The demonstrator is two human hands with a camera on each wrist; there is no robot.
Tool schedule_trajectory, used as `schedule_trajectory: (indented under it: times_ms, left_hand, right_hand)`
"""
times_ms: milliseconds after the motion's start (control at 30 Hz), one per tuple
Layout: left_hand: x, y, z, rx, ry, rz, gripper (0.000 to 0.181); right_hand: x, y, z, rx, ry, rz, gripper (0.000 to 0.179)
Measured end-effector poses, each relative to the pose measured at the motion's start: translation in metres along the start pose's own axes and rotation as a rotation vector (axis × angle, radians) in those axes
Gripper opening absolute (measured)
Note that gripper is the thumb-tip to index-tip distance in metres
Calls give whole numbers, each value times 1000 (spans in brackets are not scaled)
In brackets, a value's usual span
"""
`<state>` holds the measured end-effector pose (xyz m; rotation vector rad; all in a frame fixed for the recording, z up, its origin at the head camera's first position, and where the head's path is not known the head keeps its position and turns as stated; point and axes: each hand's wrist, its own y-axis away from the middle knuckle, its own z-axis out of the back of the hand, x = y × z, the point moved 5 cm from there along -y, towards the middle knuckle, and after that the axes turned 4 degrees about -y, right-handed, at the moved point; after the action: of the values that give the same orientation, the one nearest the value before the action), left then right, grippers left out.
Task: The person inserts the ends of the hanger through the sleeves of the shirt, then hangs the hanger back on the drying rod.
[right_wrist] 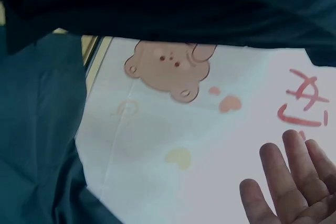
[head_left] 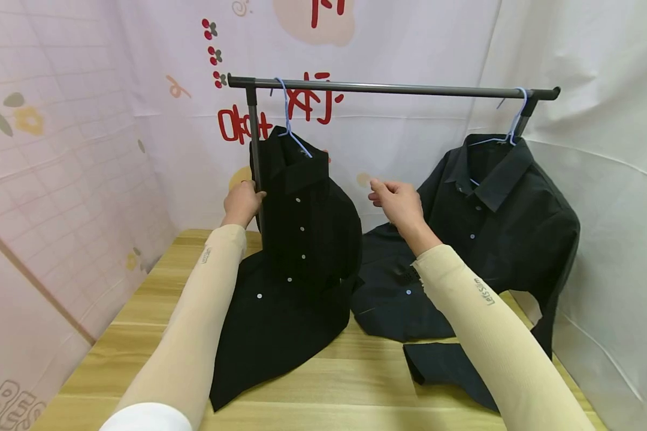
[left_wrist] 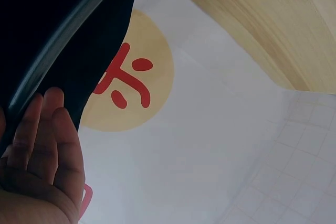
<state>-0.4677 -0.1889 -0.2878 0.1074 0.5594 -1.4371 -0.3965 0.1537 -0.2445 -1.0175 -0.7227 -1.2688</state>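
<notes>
Two black button-up shirts hang on blue wire hangers from a dark metal garment rack [head_left: 399,88]. My left hand [head_left: 241,202] holds the rack's left post [head_left: 254,120], its thumb across the front, beside the shoulder of the left black shirt [head_left: 323,239]. Seen from the left wrist, the fingers [left_wrist: 47,140] lie fairly straight along the post. That shirt's collar hangs tilted on the left hanger [head_left: 287,111]. In the air between the shirts, my right hand [head_left: 401,205] has loosely bent fingers and nothing in them. The right black shirt [head_left: 501,239] hangs from the right hanger [head_left: 517,117].
Both shirts' lower parts lie on the wooden table [head_left: 350,389]. A black sleeve end [head_left: 447,368] rests near the right forearm. Printed white cloth [head_left: 410,36] stands behind the rack, with a patterned side cloth [head_left: 59,179] on the left.
</notes>
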Motion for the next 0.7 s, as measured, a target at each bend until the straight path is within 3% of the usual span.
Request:
schedule_trajectory:
  times_ms: [233, 333, 433, 567, 700]
  left_hand:
    - [2, 3, -7, 18, -19, -4, 42]
    - [3, 5, -5, 12, -50, -16, 41]
    - [4, 11, -5, 10, -118, -75, 30]
    - [19, 29, -14, 26, -149, -145, 25]
    - [34, 59, -36, 20, -133, -199, 35]
  right_hand:
    - [-30, 6, 22, -59, 62, 0, 51]
    - [-39, 10, 29, -87, 155, 35, 47]
    - [-51, 14, 36, -113, 266, 91, 42]
    - [-76, 23, 43, -133, 393, 143, 40]
    - [-109, 38, 44, -131, 490, 158, 40]
